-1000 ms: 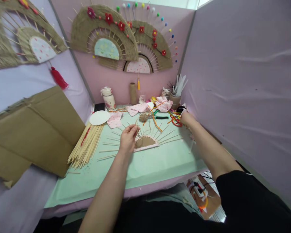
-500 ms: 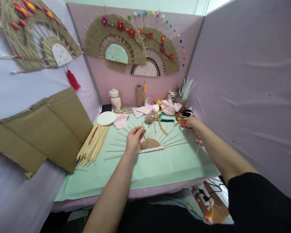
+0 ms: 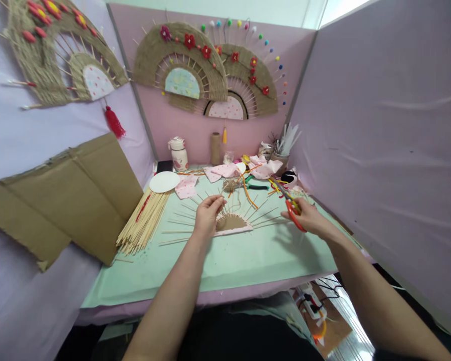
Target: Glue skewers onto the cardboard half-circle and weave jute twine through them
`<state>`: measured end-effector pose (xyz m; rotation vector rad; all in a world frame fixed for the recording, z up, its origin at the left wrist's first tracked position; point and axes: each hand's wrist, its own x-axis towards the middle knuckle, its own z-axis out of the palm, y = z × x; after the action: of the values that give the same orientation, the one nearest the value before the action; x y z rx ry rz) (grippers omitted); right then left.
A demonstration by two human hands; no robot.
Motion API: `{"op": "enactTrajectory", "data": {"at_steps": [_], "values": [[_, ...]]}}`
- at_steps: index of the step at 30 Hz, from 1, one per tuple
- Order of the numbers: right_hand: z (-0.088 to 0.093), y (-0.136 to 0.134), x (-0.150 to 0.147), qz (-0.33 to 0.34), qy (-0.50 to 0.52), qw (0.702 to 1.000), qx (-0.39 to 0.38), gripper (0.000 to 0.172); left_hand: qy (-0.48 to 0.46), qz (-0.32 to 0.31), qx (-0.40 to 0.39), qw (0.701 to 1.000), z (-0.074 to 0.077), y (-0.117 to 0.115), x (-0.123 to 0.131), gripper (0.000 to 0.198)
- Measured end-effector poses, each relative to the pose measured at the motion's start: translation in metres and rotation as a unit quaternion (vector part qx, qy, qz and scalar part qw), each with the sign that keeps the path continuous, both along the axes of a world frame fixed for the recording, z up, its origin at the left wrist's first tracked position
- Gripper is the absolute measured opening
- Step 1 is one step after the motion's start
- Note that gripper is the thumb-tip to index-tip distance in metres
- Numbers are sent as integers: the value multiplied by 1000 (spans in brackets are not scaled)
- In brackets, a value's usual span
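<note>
Head view: your left hand pinches twine over stick-ribbed cardboard fan; your right hand, well apart, grips red-handled scissors.

Scissors: smooth orange-red plastic-looking handles, grey metal blades. Half-disc: matt brown cardboard, pale cloth-like edging. Radiating sticks and stick bundle: bare, unvarnished-looking wood. Twine ball: rough, fibrous. Fabric scraps: soft printed cloth. Big sheet: matt cardboard, torn edges. Counter cover: matt, cloth or paper, can't tell. Right wall: creased cloth-like covering.
</note>
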<state>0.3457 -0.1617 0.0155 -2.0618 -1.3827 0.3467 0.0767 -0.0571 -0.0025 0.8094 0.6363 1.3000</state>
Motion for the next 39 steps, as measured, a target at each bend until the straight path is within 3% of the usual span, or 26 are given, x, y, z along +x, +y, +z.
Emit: {"op": "enactTrajectory", "data": {"at_steps": [3, 6, 12, 19, 27, 39], "values": [[0, -13, -41, 130, 79, 988, -38, 43, 8, -9, 10, 1000, -2, 0, 0, 31], [0, -19, -71, 190, 110, 975, -39, 38, 34, -24, 21, 999, -8, 1, 0, 29], [-3, -19, -86, 217, 139, 964, -63, 32, 121, -77, 58, 988, -15, 1, 1, 22], [-5, -22, -85, 235, 203, 946, -95, 25, 202, -150, 37, 967, -4, -10, 1, 13], [-4, -23, -90, 237, 174, 949, -116, 23, 237, -166, 54, 956, -1, -10, -1, 6], [-15, -27, -93, 240, 164, 952, -99, 34, 292, -172, 99, 936, -10, -8, -1, 14]]}}
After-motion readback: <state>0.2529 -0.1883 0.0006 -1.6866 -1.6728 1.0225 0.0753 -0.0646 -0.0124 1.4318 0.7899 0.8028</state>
